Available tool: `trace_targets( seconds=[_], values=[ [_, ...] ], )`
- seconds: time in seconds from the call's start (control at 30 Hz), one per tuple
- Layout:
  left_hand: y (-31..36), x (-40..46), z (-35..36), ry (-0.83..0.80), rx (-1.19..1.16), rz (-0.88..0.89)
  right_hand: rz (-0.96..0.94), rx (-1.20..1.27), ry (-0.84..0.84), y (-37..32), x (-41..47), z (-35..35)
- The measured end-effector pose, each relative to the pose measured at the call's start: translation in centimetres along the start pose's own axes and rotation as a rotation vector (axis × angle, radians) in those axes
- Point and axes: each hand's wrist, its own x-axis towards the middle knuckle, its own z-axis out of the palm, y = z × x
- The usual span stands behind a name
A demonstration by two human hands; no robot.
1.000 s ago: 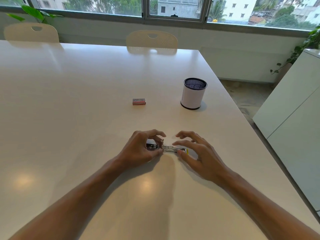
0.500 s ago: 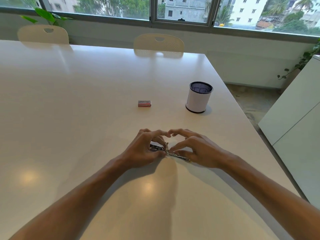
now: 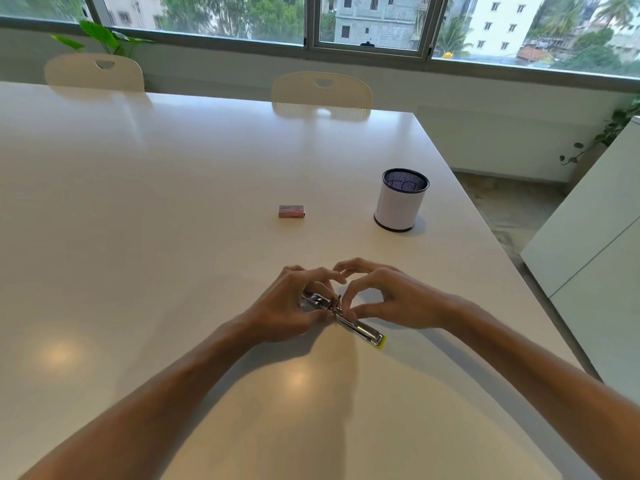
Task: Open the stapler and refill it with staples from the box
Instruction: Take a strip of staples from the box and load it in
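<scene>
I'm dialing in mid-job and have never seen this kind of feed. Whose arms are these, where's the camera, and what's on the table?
There is no machine: a person works bare-handed, and the single camera sits on their head, looking forward and down. The left hand and right hand both grip an opened metal stapler lying flat on the white table. Farther away lie a small staple box, untouched, and to its right an upright mesh pen cup. Two chairs stand at the table's far edge.

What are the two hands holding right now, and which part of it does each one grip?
Both hold the stapler: the left hand grips its far end, and the right hand pinches near its middle hinge.
</scene>
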Motion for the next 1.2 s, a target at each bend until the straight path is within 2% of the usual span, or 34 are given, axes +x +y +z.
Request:
trace_targets(
  seconds=[0.13,0.4,0.53,0.67,0.77,0.87,1.0,1.2],
  values=[
    [0.2,0.0,-0.1,-0.004,-0.080,0.020,-0.001,0.134,0.063,0.3,0.2,-0.2],
    [0.2,-0.1,0.4,0.068,-0.085,-0.046,0.022,0.562,0.509,2.0,-0.3,-0.1],
    [0.1,0.0,0.4,0.098,-0.085,-0.078,0.019,0.623,0.632,2.7,-0.3,-0.5],
    [0.0,-0.1,1.3,0.179,-0.149,-0.164,0.092,0.524,0.817,3.2,0.2,-2.4],
    [-0.3,-0.1,1.6,0.198,-0.111,-0.178,0.141,0.236,1.054,4.0,0.9,-4.8],
    [-0.6,0.0,1.4,0.195,-0.053,-0.163,0.148,0.000,1.164,5.0,1.8,-7.5],
    [-0.7,0.0,1.4,0.189,-0.038,-0.157,0.215,-0.039,1.195,6.2,3.5,-10.5],
    [-0.6,0.0,1.3,0.196,-0.029,-0.148,0.304,-0.070,1.067,8.1,5.3,-12.8]
  ],
)
